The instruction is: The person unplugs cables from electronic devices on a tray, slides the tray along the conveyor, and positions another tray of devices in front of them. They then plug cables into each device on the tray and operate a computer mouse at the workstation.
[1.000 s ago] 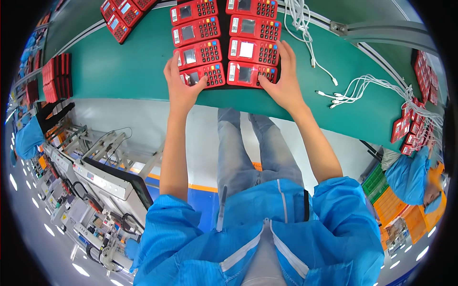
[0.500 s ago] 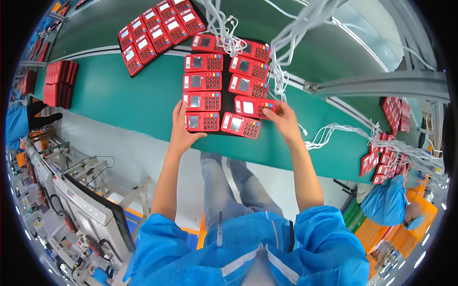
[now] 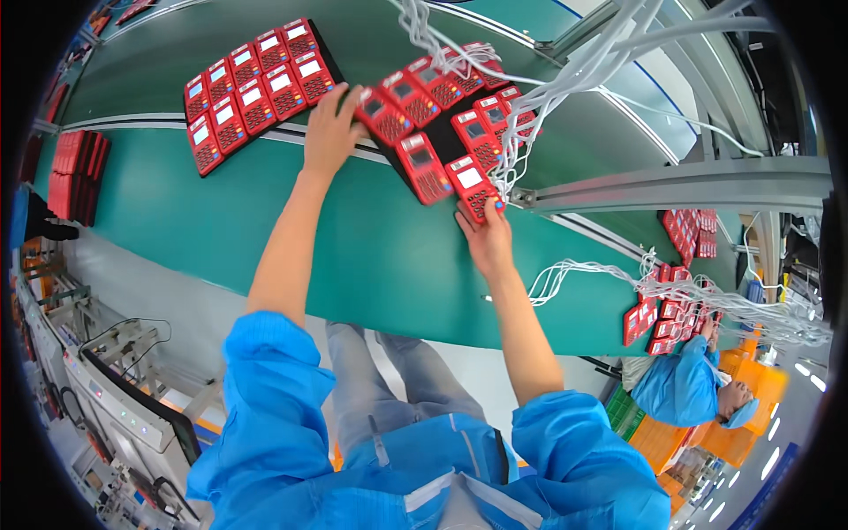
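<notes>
Red card payment terminals (image 3: 422,166) with dark keypads lie in rows on a black tray (image 3: 442,137), which sits slanted across the far edge of the green table. My left hand (image 3: 332,137) is at the tray's left corner, fingers stretched out against the end terminal (image 3: 382,113); it is slightly blurred. At the near corner, my right hand (image 3: 486,240) grips the lower end of a terminal with a white screen (image 3: 471,179). White cables (image 3: 521,132) hang over the tray's right side and hide some terminals.
Another tray of red terminals with lit screens (image 3: 254,93) lies at the far left. Stacked red terminals (image 3: 78,177) stand on the table's left end. A metal bar (image 3: 680,181) crosses at the right. A co-worker (image 3: 685,384) sits beside more cabled terminals (image 3: 667,318).
The tray has turned clockwise and moved away from me, onto the far edge of the table. My left hand has reached farther out; my right hand has shifted to the tray's near corner.
</notes>
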The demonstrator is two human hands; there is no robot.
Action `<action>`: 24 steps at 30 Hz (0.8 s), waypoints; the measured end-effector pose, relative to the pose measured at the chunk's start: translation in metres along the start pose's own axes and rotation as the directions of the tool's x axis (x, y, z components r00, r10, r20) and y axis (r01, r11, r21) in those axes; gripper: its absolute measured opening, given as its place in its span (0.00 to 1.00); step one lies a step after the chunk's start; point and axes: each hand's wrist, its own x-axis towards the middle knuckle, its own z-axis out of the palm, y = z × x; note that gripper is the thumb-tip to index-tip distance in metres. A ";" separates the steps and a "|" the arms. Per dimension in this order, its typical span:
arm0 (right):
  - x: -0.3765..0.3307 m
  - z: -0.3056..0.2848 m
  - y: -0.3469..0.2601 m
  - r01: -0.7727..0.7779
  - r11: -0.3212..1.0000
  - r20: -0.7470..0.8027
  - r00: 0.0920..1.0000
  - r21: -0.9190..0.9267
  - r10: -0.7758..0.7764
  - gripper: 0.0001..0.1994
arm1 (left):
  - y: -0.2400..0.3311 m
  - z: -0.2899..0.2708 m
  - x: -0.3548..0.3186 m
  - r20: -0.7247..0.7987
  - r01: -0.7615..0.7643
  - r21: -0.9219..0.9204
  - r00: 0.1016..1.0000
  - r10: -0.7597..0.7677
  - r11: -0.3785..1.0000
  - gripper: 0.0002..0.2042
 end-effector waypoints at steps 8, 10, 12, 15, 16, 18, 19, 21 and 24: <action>-0.021 -0.019 -0.003 -0.093 0.996 -0.124 0.988 0.019 0.094 0.19 | 0.080 0.078 0.010 0.307 0.749 -0.649 0.419 -0.855 0.134 0.39; -0.036 -0.027 0.003 -0.121 0.992 -0.102 0.987 0.028 0.123 0.19 | 0.059 0.087 0.024 0.384 0.764 -0.635 0.440 -0.812 0.114 0.39; -0.051 -0.048 0.000 -0.126 0.992 -0.110 0.986 0.020 0.128 0.19 | 0.088 0.105 0.050 0.278 0.656 -0.727 0.550 -0.788 0.202 0.37; -0.068 -0.041 0.019 -0.170 0.985 0.048 0.984 -0.036 0.171 0.19 | 0.028 0.126 0.075 0.343 0.533 -0.740 0.824 -0.451 0.410 0.26; -0.072 -0.047 0.020 -0.180 0.983 0.040 0.983 -0.030 0.181 0.19 | 0.036 0.139 0.089 0.363 0.488 -0.827 0.843 -0.396 0.280 0.10; -0.086 0.002 0.040 -0.304 0.952 0.187 0.934 -0.028 0.304 0.18 | -0.050 0.117 0.086 0.250 0.339 -0.928 0.875 -0.414 0.156 0.17; -0.092 0.019 0.047 -0.338 0.941 0.239 0.911 -0.038 0.337 0.18 | -0.085 0.092 0.076 0.174 0.181 -0.983 0.895 -0.410 -0.023 0.24; -0.091 0.005 0.040 -0.319 0.942 0.242 0.910 -0.106 0.336 0.18 | -0.012 0.096 0.054 -0.146 0.099 -0.929 0.789 -0.596 0.358 0.20; -0.095 0.019 0.041 -0.297 0.932 0.265 0.900 -0.210 0.346 0.19 | 0.070 -0.012 -0.042 0.345 0.321 -0.929 0.559 -0.754 -0.187 0.15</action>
